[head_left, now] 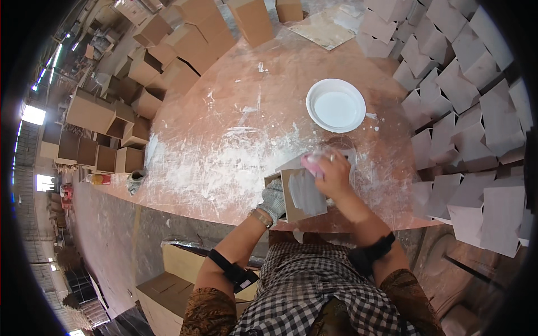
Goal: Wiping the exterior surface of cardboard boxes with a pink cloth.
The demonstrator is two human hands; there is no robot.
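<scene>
Centrally, small brown box (300,196) is held at near table edge (185,207) by gloved left hand (273,200), fingers wrapped round its side. Pink sponge (311,164) is pinched by right hand (335,175) against box top. White bowl (335,105) is set well behind.

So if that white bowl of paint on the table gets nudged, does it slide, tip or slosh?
The white bowl looks wide and shallow, so it would probably slide on the table rather than tip. The white liquid fills much of it and lies well below the broad rim, so a gentle push likely only ripples it; a sharp one might spill. It looks like thin plastic, so probably light.
</scene>
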